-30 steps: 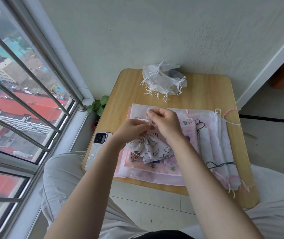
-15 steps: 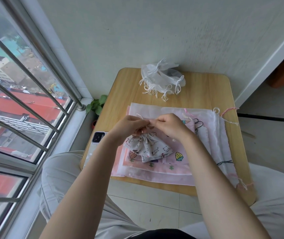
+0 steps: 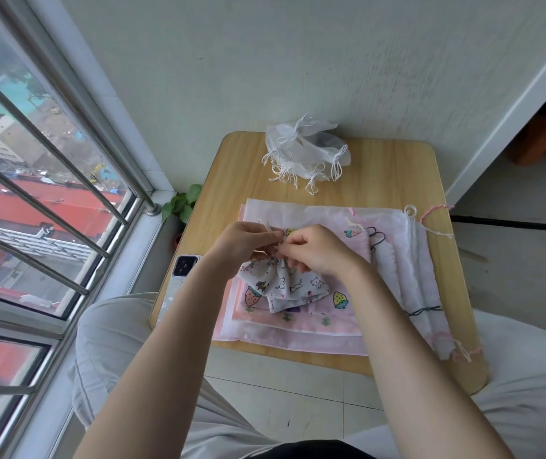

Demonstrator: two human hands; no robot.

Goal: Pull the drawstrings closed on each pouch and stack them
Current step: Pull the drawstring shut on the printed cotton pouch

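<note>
Currently the cat-print pouch (image 3: pixel 284 286) sits right under both hands, on top of the flat pouch pile (image 3: pixel 298 323) at the near half of the bench (image 3: pixel 238 180). Its mouth is gathered into pleats between the two hands; the body fans out toward the person.

Materials: the pouch is thin white cloth with small cartoon animals. The pile below is flat rectangular pouches, pink strawberry print and sheer white mesh, with pink, white and dark cords (image 3: pixel 424 309) trailing at the right. Closed white mesh pouches (image 3: pixel 304 150) are heaped at the far edge, cord loops hanging out. The bench is light wood with rounded corners.

Left hand (image 3: pixel 241 248): fingers curled, pinching a thin white drawstring (image 3: pixel 266 226) at the pouch mouth. Right hand (image 3: pixel 318 250): fingers curled, pinching the gathered mouth; can't tell whether it has cord or just cloth. Hands nearly touching.

Phone (image 3: pixel 182 270) lies at the bench's left edge, a plant (image 3: pixel 182 203) on the floor beyond.
</note>
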